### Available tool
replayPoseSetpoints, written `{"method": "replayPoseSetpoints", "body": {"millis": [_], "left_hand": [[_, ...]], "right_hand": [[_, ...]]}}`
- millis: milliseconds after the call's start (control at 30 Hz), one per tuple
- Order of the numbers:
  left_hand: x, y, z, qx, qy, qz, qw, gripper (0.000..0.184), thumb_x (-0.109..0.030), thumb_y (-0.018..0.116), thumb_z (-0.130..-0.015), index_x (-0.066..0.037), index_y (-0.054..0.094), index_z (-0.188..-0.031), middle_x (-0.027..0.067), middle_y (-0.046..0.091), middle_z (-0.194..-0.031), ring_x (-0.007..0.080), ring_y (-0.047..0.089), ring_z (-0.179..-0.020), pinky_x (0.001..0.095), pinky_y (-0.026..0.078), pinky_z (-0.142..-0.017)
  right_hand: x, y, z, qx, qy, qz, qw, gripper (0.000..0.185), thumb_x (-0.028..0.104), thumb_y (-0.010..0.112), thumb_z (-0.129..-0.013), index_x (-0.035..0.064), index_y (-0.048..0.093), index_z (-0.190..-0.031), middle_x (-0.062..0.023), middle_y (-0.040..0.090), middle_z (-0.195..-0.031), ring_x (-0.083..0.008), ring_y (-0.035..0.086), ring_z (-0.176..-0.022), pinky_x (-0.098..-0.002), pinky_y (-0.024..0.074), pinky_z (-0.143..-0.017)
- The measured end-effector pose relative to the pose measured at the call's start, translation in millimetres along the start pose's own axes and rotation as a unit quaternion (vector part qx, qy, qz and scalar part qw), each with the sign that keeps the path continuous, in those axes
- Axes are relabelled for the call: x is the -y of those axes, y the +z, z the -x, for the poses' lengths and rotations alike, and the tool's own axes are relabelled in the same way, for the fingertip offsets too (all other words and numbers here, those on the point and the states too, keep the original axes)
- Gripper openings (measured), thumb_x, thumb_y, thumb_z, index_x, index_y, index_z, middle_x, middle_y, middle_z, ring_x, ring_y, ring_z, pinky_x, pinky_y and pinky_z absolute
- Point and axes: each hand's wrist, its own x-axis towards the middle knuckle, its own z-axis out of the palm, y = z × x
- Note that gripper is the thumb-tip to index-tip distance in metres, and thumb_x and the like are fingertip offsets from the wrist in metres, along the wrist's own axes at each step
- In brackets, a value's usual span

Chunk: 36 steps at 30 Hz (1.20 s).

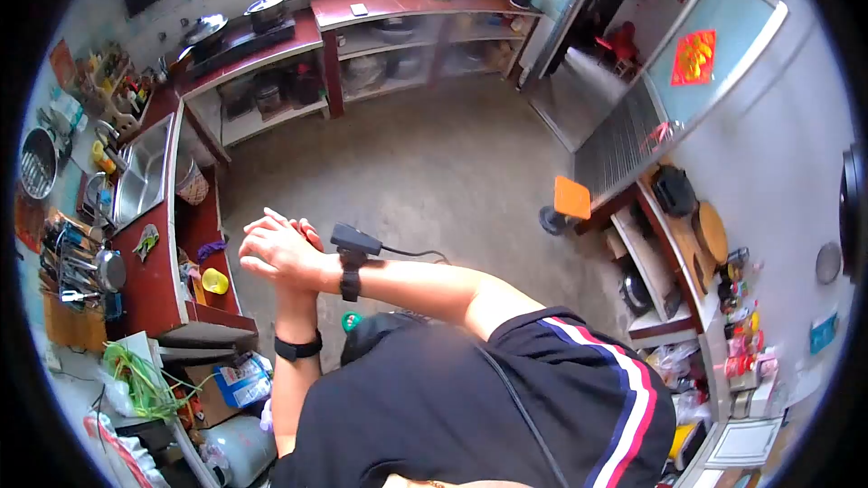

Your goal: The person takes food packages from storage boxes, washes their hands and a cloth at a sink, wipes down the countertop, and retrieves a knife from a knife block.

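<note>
The person's right hand lies across the left hand in front of the body, the two touching, well above the grey concrete floor. The right hand's fingers are spread and extended, but its palm is out of sight, so I cannot tell whether its grip closes on anything; the left hand is mostly covered, with only some fingertips peeking past, and its grip cannot be told either. Nearest to them is a black, box-shaped device, which sits on a black fabric strap around the right wrist, a thin black cable running from it towards the body. A black wristband circles the left forearm. To the left of the hands stands a dark red worktop with a rectangular stainless-steel sink set into it and a crumpled greenish cloth lying near the sink. On the shelf below are a round yellow plastic container and, just beside it, a purple bundle. Across the room, two lidded metal pots stand on a black stove, and an orange-topped stool stands off to the right
</note>
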Motion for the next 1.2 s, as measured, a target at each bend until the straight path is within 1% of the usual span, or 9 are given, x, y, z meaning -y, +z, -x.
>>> {"method": "replayPoseSetpoints", "body": {"millis": [433, 533, 633, 700, 967, 1067, 1133, 1167, 1200], "left_hand": [[-204.0, 40.3, -282.6, -0.023, 0.076, 0.009, 0.997, 0.024, -0.021, 0.052, -0.096, -0.006, 0.059, -0.113, 0.0099, 0.059, -0.108, 0.0236, 0.055, -0.107, 0.0356, 0.046, -0.093], [-243.0, 39.3, -340.5, -0.036, 0.129, 0.038, 0.990, 0.022, -0.020, 0.052, -0.096, -0.006, 0.059, -0.112, 0.0099, 0.060, -0.107, 0.0233, 0.056, -0.105, 0.0351, 0.047, -0.092], [-276.0, 53.6, -382.3, -0.052, 0.185, 0.073, 0.979, 0.021, -0.019, 0.053, -0.096, -0.005, 0.060, -0.110, 0.0100, 0.061, -0.105, 0.0229, 0.057, -0.104, 0.0347, 0.048, -0.091], [-297.4, 63.6, -412.7, -0.056, 0.215, 0.091, 0.971, 0.020, -0.018, 0.054, -0.095, -0.005, 0.061, -0.109, 0.0100, 0.062, -0.103, 0.0226, 0.058, -0.102, 0.0343, 0.049, -0.090], [-395.0, 74.4, -528.0, -0.096, 0.306, 0.114, 0.940, 0.017, -0.016, 0.056, -0.095, -0.004, 0.063, -0.105, 0.0100, 0.064, -0.098, 0.0216, 0.062, -0.098, 0.0330, 0.052, -0.087], [-438.3, 58.8, -573.6, -0.115, 0.354, 0.041, 0.927, 0.016, -0.015, 0.057, -0.095, -0.004, 0.064, -0.103, 0.0100, 0.065, -0.096, 0.0213, 0.063, -0.096, 0.0325, 0.053, -0.086], [-464.5, 40.9, -604.4, -0.140, 0.444, -0.233, 0.854, 0.015, -0.014, 0.057, -0.094, -0.003, 0.065, -0.102, 0.0100, 0.065, -0.095, 0.0210, 0.064, -0.095, 0.0322, 0.054, -0.085], [-478.5, 35.1, -616.1, -0.152, 0.474, -0.295, 0.816, 0.015, -0.014, 0.057, -0.094, -0.003, 0.065, -0.102, 0.0100, 0.066, -0.094, 0.0209, 0.064, -0.095, 0.0320, 0.054, -0.085], [-498.8, 37.4, -624.4, -0.148, 0.445, -0.155, 0.869, 0.015, -0.014, 0.058, -0.094, -0.003, 0.065, -0.101, 0.0100, 0.066, -0.094, 0.0208, 0.065, -0.094, 0.0319, 0.055, -0.084]], "right_hand": [[-179.5, 139.6, -262.6, -0.069, 0.065, -0.004, 0.996, 0.030, 0.035, 0.070, -0.074, 0.0161, 0.071, -0.096, -0.0074, 0.066, -0.107, -0.0264, 0.055, -0.111, -0.0422, 0.0390, -0.101], [-199.6, 110.3, -324.8, -0.020, 0.030, -0.023, 0.999, 0.023, 0.033, 0.067, -0.073, 0.0135, 0.072, -0.085, -0.0101, 0.066, -0.095, -0.0310, 0.055, -0.100, -0.0464, 0.0399, -0.091], [-263.6, 149.7, -394.6, 0.078, -0.099, -0.137, 0.983, 0.028, 0.032, 0.066, -0.076, 0.0083, 0.070, -0.090, -0.0122, 0.065, -0.097, -0.0335, 0.054, -0.098, -0.0466, 0.0392, -0.092], [-283.4, 161.1, -427.8, 0.124, -0.105, -0.224, 0.961, 0.030, 0.030, 0.066, -0.079, 0.0050, 0.068, -0.094, -0.0135, 0.065, -0.099, -0.0340, 0.054, -0.099, -0.0465, 0.0390, -0.093], [-359.0, 233.1, -544.1, 0.285, -0.045, -0.300, 0.909, 0.029, 0.022, 0.064, -0.087, 0.0048, 0.064, -0.110, -0.0167, 0.059, -0.115, -0.0344, 0.049, -0.118, -0.0432, 0.0359, -0.105], [-383.9, 257.4, -592.7, 0.301, -0.046, -0.288, 0.908, 0.028, 0.022, 0.061, -0.089, 0.0044, 0.064, -0.111, -0.0161, 0.060, -0.117, -0.0343, 0.049, -0.120, -0.0426, 0.0366, -0.106], [-405.0, 274.7, -625.9, 0.276, -0.037, -0.268, 0.922, 0.026, 0.018, 0.061, -0.089, 0.0073, 0.064, -0.112, -0.0152, 0.060, -0.120, -0.0333, 0.052, -0.119, -0.0419, 0.0413, -0.103], [-415.4, 283.8, -642.8, 0.256, -0.031, -0.265, 0.929, 0.025, 0.017, 0.061, -0.089, 0.0082, 0.064, -0.113, -0.0153, 0.060, -0.121, -0.0334, 0.053, -0.118, -0.0418, 0.0430, -0.102], [-425.7, 294.4, -665.7, 0.262, 0.013, -0.247, 0.933, 0.025, 0.016, 0.060, -0.089, 0.0083, 0.065, -0.112, -0.0159, 0.062, -0.118, -0.0339, 0.055, -0.115, -0.0413, 0.0448, -0.100]]}}
